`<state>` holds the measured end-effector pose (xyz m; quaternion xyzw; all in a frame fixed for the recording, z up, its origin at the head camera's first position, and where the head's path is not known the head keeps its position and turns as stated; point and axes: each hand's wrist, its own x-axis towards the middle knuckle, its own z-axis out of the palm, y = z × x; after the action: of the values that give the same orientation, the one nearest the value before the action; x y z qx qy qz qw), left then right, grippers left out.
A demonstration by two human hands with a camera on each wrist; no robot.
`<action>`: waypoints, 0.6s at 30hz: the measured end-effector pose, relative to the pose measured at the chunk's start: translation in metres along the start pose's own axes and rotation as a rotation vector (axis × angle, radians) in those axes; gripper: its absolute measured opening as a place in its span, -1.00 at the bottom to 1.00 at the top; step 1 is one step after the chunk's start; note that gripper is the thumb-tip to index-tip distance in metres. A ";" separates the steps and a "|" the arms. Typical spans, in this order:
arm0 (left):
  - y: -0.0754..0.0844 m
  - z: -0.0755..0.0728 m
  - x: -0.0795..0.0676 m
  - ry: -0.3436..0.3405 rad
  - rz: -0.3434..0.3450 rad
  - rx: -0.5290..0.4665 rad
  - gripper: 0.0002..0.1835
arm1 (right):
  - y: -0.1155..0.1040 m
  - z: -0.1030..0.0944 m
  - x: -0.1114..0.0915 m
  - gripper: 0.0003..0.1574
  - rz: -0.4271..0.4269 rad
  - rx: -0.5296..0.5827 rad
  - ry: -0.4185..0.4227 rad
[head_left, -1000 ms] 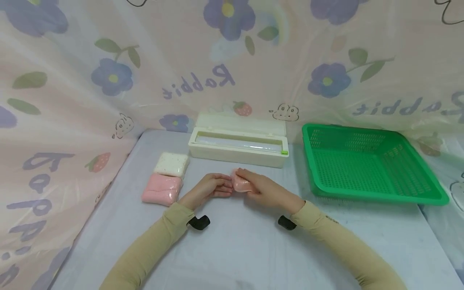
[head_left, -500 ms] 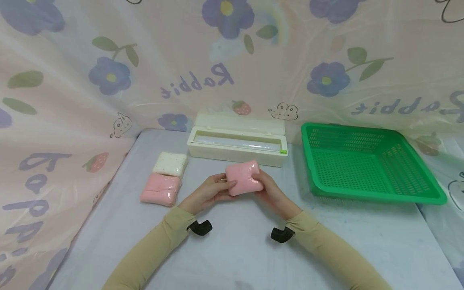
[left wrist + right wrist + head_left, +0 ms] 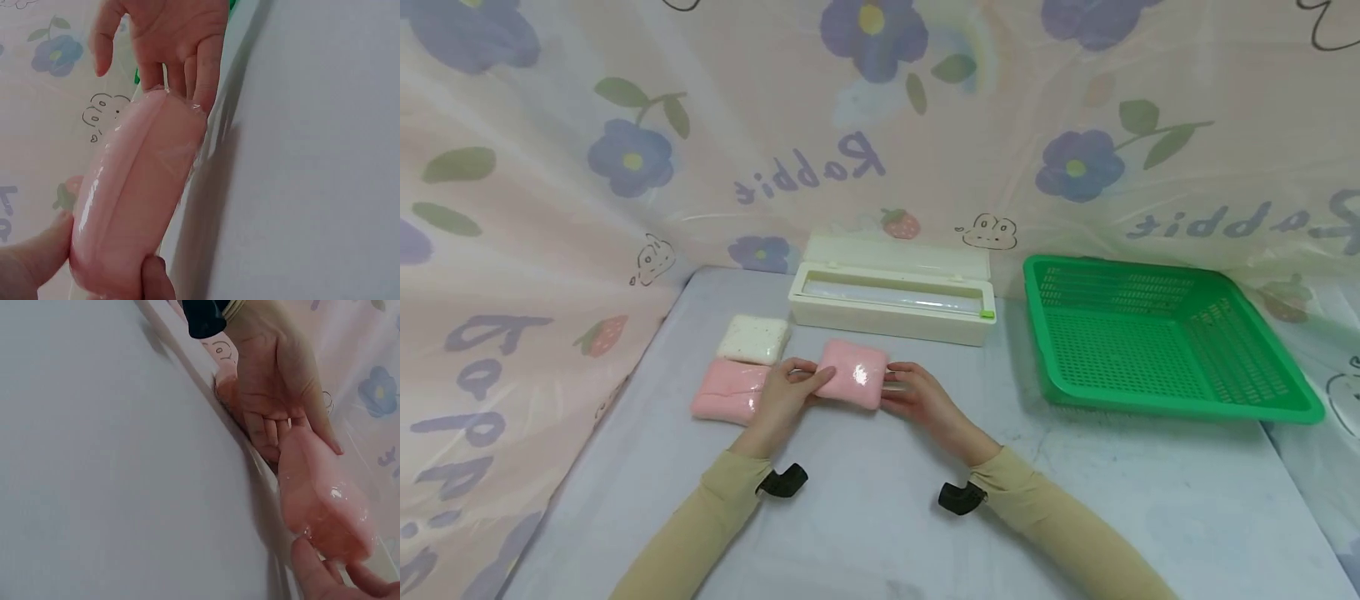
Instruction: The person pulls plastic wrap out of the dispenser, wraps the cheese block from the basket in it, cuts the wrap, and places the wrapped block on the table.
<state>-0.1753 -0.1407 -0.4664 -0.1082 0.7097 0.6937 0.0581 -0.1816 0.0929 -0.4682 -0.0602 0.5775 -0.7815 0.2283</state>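
A soft pink block wrapped in shiny clear film (image 3: 853, 373) is held above the white table in the head view. My left hand (image 3: 781, 408) pinches its left end, thumb on top and fingers underneath. At the opposite end, the fingers of my right hand (image 3: 934, 410) reach to the block's edge, fairly straight. The left wrist view shows the right thumb standing off the wrapped block (image 3: 134, 194). Film bunches at one end of the block (image 3: 325, 500) in the right wrist view. Beside my left hand lie another wrapped pink block (image 3: 726, 390), partly covered by that hand, and a wrapped white block (image 3: 754, 337).
Behind the hands stands a cream cling film dispenser (image 3: 891, 323) with its lid up, a film roll inside and a green slider at its right end. A green perforated basket (image 3: 1187, 407) sits on the right. Printed cloth (image 3: 925, 183) hangs along the back and left.
The pink block has turned to show its broad smooth face and moved left with both hands. My left hand has taken its left end; my right hand has loosened its grip.
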 end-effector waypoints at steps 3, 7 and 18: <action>0.002 -0.005 -0.001 0.024 0.003 -0.019 -0.60 | 0.002 0.008 0.002 -0.42 0.001 0.021 -0.010; 0.009 -0.007 -0.008 0.002 -0.034 -0.077 -0.40 | 0.005 0.013 0.007 -0.38 0.010 0.024 0.002; 0.029 -0.021 -0.033 -0.129 -0.103 -0.097 0.04 | 0.009 0.018 0.020 -0.27 0.071 0.051 -0.079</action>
<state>-0.1492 -0.1587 -0.4299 -0.1025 0.6635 0.7290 0.1339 -0.1905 0.0667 -0.4739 -0.0646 0.5496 -0.7844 0.2801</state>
